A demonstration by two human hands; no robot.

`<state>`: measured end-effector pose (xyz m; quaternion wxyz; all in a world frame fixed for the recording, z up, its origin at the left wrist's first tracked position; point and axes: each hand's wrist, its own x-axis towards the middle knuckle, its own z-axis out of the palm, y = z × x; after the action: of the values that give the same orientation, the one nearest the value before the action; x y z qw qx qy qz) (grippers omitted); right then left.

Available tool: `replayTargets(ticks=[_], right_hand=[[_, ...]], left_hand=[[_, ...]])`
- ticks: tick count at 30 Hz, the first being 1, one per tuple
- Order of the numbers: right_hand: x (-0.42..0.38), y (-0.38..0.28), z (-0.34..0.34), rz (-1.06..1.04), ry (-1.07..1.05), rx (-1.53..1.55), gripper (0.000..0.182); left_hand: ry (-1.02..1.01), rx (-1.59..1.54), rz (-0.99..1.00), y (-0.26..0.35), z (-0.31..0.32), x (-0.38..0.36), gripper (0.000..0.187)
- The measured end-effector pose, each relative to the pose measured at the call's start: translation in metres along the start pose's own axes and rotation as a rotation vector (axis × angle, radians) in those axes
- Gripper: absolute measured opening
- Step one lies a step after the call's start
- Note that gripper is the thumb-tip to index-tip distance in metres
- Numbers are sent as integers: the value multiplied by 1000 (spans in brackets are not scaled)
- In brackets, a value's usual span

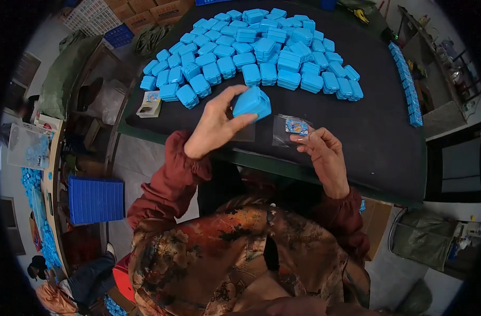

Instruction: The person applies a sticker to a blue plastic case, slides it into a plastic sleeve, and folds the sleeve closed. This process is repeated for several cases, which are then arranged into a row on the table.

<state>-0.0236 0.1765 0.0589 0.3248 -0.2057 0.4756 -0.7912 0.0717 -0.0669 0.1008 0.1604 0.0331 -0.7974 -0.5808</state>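
Note:
My left hand [215, 122] is closed around a small light-blue plastic case [248, 102], raised and tilted above the black tabletop, thumb along its lower edge. Nearby to the right, my right hand [324, 152] pinches the edge of a small colourful printed piece [296, 126] between thumb and fingers; whether it is a card or a sticker I cannot tell. Clear film [280, 138] shows around that piece. Beyond both hands lies a wide heap of similar blue cases [224, 51], partly stacked. Left of my left hand sits a small stack of printed pieces [150, 104].
The black table [374, 152] has a row of blue printed cases [406, 87] along its right edge. A blue crate [95, 199] stands on the floor at left. Another person [58, 295] sits at lower left by a side bench [53, 210] with blue parts.

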Motion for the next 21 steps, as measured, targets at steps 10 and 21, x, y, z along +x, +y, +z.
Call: replayTargets(ticks=[10,21], right_hand=[[2,-4,9,6,-51,220,13],[1,3,8,-41,-139,179,13]], left_hand=[[27,-302,95,-10,27,-31,50],[45,166,364,-2,24,-31,46]])
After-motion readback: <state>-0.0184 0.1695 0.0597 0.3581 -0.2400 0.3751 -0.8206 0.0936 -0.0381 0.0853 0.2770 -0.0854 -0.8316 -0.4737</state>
